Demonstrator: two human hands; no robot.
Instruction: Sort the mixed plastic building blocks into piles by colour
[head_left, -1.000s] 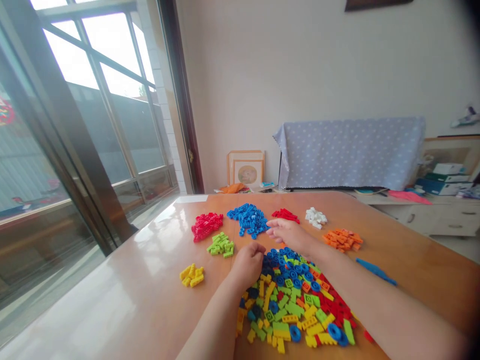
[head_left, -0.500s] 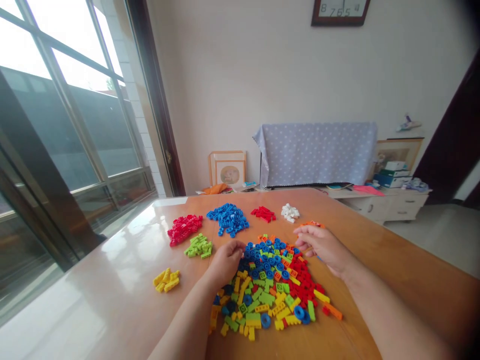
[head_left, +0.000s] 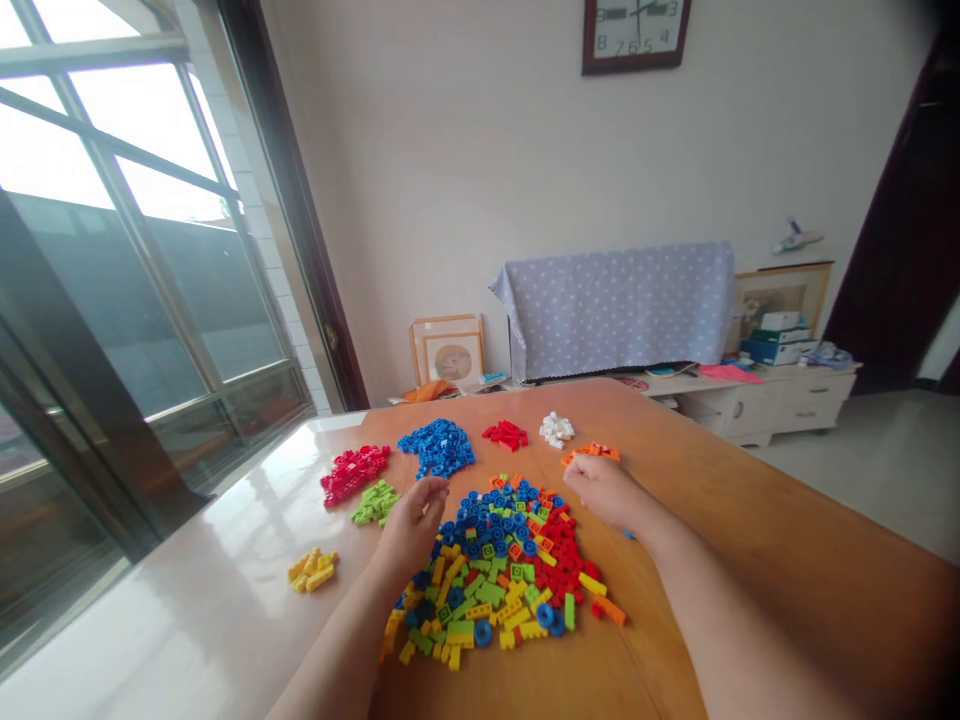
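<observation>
A mixed heap of toy building bricks (head_left: 491, 590) in blue, green, yellow, red and orange lies between my forearms, with round blue pieces (head_left: 487, 520) at its far side. My left hand (head_left: 412, 520) hovers at the heap's left edge, just nearer than a pile of blue bricks (head_left: 439, 447). Its fingers are curled together, and what they hold, if anything, is hidden. Beyond the heap's right side, my right hand (head_left: 606, 492) is closed, knuckles up, beside a small pile of orange bricks (head_left: 600, 453). I cannot make out anything inside it.
Sorted piles sit around the heap: pinkish-red bricks (head_left: 354, 472), lime green bricks (head_left: 375, 503), yellow bricks (head_left: 312, 570), red bricks (head_left: 505, 435) and white bricks (head_left: 556, 430). A lone blue piece (head_left: 628, 535) lies by my right wrist. The wooden table (head_left: 750, 540) reaches toward a low cabinet (head_left: 806, 405).
The view has turned slightly right and up, so everything sits further left. My right hand's fingers, loosely apart before, are now curled closed by the orange pile. The left hand stays near the heap's edge.
</observation>
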